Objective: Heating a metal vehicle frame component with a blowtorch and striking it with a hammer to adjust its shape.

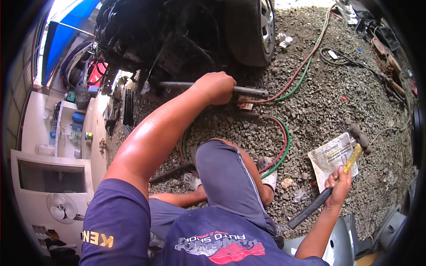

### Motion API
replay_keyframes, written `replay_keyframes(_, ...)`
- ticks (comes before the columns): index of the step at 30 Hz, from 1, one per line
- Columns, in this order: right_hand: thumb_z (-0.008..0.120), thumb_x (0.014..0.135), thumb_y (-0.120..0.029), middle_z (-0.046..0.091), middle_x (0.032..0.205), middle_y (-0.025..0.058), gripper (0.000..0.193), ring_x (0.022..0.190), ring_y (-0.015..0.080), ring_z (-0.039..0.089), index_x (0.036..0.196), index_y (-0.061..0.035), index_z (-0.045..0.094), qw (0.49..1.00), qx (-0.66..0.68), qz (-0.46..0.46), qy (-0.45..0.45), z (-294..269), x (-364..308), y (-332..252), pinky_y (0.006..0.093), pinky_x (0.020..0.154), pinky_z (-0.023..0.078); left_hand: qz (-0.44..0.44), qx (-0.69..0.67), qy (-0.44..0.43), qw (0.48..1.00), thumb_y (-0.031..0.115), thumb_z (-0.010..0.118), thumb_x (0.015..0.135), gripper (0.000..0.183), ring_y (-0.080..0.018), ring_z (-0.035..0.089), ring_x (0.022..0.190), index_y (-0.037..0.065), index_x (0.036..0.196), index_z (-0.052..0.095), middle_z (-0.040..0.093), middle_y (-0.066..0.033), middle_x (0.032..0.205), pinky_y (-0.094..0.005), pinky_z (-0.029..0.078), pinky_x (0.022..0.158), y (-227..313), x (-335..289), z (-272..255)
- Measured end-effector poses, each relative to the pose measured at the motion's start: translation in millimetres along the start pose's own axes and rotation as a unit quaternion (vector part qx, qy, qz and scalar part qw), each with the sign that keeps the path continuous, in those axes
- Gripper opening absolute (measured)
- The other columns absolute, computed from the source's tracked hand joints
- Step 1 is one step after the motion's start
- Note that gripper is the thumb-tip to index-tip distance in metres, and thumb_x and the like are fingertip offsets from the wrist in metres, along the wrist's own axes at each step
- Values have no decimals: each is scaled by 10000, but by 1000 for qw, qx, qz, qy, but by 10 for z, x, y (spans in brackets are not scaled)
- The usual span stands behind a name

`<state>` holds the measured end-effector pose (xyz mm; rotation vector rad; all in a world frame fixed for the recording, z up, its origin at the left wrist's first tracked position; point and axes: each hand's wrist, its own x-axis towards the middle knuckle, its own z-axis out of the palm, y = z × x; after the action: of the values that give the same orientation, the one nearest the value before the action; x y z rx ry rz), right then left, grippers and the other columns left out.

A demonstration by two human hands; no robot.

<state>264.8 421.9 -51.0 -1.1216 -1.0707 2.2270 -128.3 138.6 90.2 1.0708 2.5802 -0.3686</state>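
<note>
My left hand (216, 88) is wrapped round a dark metal bar (254, 91) that runs sideways under the front of a car (164, 35). The bar's far left end reaches into shadow by the car's metal parts, so what it touches there is unclear. Out to the right, my right hand (339, 188) grips a hammer (353, 159) by its handle. That handle is dark at the butt and yellow near the head, and the hammer head (360, 138) points up and away from me. A newspaper sheet (326, 157) lies on the gravel beneath the hammer.
A car wheel (255, 33) stands ahead. Red and green hoses (306, 62) cross the gravel (306, 115) and loop beside my knee. A silver panel (339, 244) lies at lower right. Car parts and scrap (392, 66) line the right edge. A white fan (62, 208) stands at left.
</note>
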Motion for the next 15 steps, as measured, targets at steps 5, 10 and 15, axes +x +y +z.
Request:
replay_keyframes(5, 540, 1134, -187, 456, 795, -25, 75, 533, 46, 413, 1101, -121, 523, 995, 16, -84, 47, -360, 134, -265, 223, 455, 397, 20, 14, -15, 1000, 133, 643, 829, 231, -398, 757, 947, 130, 994, 805, 785, -177, 953, -505, 607, 864, 46, 0, -23)
replay_keyframes(10, 550, 1138, -201, 447, 803, -27, 167, 579, 48, 417, 1009, -102, 513, 984, 39, -163, 53, -466, 106, -592, 224, 513, 401, 9, 24, -10, 1000, 122, 656, 808, 250, -395, 759, 953, 138, 1005, 809, 787, -173, 962, -501, 611, 870, -2, 27, -52)
replay_keyframes(15, 485, 1151, -247, 431, 770, -20, 299, 604, 77, 392, 879, -123, 474, 967, 92, -214, 102, -345, 138, -682, 272, 550, 376, 6, 15, 13, 1000, 124, 663, 817, 249, -404, 753, 966, 130, 1016, 812, 787, -182, 972, -504, 607, 880, 18, 76, -76)
